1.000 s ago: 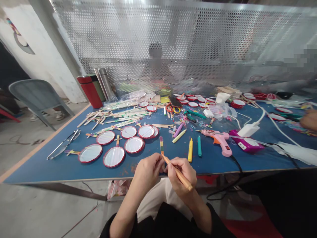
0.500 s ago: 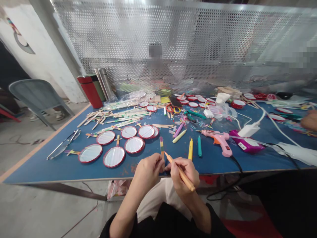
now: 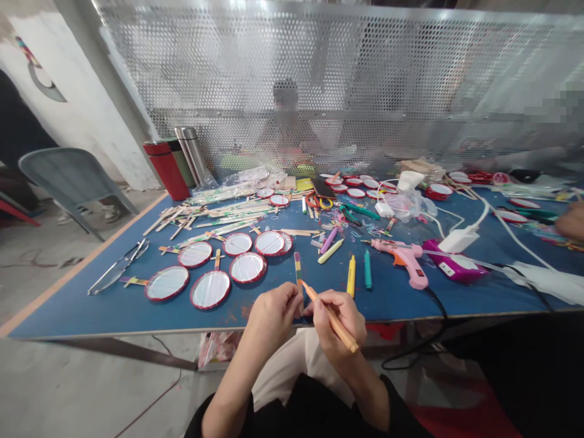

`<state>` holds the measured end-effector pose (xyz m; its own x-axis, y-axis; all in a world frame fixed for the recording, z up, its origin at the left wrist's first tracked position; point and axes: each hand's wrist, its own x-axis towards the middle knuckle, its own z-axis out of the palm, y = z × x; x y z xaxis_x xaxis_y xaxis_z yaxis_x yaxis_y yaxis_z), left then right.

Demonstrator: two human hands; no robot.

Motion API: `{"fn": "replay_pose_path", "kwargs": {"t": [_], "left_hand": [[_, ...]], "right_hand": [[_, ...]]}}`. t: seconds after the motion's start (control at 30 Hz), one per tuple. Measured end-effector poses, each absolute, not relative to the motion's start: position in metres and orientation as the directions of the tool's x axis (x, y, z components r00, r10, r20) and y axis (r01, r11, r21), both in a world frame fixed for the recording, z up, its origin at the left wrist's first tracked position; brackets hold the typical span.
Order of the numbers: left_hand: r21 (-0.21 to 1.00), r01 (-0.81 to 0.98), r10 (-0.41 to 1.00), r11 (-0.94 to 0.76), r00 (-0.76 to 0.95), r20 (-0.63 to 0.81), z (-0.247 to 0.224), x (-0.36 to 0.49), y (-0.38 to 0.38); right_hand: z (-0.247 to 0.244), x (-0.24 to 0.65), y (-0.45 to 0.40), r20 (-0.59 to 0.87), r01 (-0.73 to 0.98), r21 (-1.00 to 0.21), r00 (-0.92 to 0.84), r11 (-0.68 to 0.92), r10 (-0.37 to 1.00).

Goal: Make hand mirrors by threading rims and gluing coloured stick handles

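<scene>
My left hand [image 3: 277, 309] is closed on the lower part of a wooden craft stick [image 3: 298, 267], which points away from me over the table's front edge. Purple, yellow and other colour bands cover its far part. In my right hand [image 3: 340, 319] is an orange marker [image 3: 336, 325], its tip touching the stick's right side or very close to it. A yellow marker [image 3: 351, 277] and a teal marker [image 3: 368, 271] lie to the right of my hands. Purple [image 3: 328, 241] and pale-green [image 3: 331, 251] markers rest beyond the stick.
Round red-rimmed discs [image 3: 210, 289], several with stick handles, lie at left beside plain sticks [image 3: 173, 219]. A pink glue gun [image 3: 401, 255] and purple power strip [image 3: 456, 264] sit at right. Bottles [image 3: 166, 170] stand at back left before a perforated metal screen [image 3: 319, 73]. A co-worker's hand [image 3: 570, 222] is at far right.
Almost nothing differs. The marker tip and my right hand have shifted very slightly left along the stick, while my left hand keeps its hold.
</scene>
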<state>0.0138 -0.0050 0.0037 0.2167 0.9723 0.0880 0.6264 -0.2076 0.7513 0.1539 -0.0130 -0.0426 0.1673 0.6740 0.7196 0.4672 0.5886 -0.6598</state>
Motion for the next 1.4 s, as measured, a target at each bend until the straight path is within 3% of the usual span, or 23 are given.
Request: {"fn": "replay_pose_path", "kwargs": {"t": [0.27, 0.77, 1.4], "left_hand": [[0.732, 0.649, 0.974, -0.207, 0.210, 0.089, 0.005, 0.014, -0.005], [0.741, 0.634, 0.971, -0.221, 0.213, 0.107, 0.004, 0.013, -0.006], [0.754, 0.631, 0.978, -0.186, 0.197, 0.076, 0.003, 0.014, -0.006]], "right_hand": [[-0.043, 0.155, -0.014, 0.686, 0.439, -0.688, 0.136, 0.577, 0.714], [-0.036, 0.151, -0.011, 0.764, 0.463, -0.603, 0.101, 0.649, 0.637], [-0.029, 0.155, -0.014, 0.710, 0.486, -0.632, 0.049, 0.604, 0.703]]}}
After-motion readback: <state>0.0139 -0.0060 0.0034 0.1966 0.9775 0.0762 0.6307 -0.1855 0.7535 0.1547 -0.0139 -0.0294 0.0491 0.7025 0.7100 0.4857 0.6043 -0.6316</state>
